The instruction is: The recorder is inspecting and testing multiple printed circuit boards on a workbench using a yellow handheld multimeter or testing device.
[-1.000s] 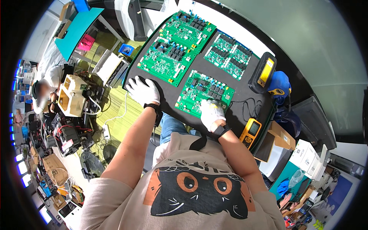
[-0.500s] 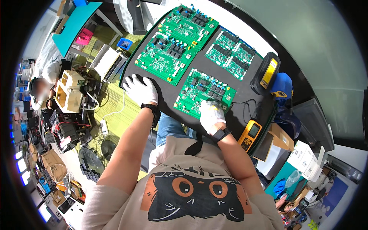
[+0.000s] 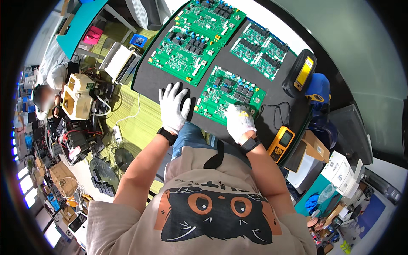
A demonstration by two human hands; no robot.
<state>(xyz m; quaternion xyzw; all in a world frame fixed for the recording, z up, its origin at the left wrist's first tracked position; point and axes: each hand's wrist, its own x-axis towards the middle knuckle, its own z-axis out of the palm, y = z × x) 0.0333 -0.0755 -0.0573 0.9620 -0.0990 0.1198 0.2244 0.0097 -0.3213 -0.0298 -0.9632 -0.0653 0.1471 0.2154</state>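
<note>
Item: near circuit board (image 3: 216, 95), flat by the middle of the table's near edge, parts side up. Your right hand (image 3: 240, 121), in a white glove, lies over its near right corner with the fingers bent down; whether they pinch anything there you cannot tell, since the back of the glove hides the tips.

Item: your left hand (image 3: 173, 108), gloved too, open and empty, fingers spread, back upward, over the near edge just left of that board (contact with the table (image 3: 146, 78) cannot be told).

Placement, as judged: boards lie face up so that their raised parts stay clear and within your reach; the gloves probably keep skin off the metal.

Item: two more large boards, one (image 3: 178, 57) toward the left edge, the other (image 3: 208, 19) at the far left corner. Item: a block of small boards (image 3: 258, 51) toward the far edge. All rigid green sheets, glossy, studded with black cubes and blue knobs.

Item: yellow meter (image 3: 280, 144), hard-shelled, oblong, at the near right corner, perhaps put there for your right hand; thin black cable (image 3: 276, 114) looped loosely beside it. Item: black case (image 3: 302, 75), rounded, yellow-faced, along the right edge. Table top: dark, matte, smooth-looking.
</note>
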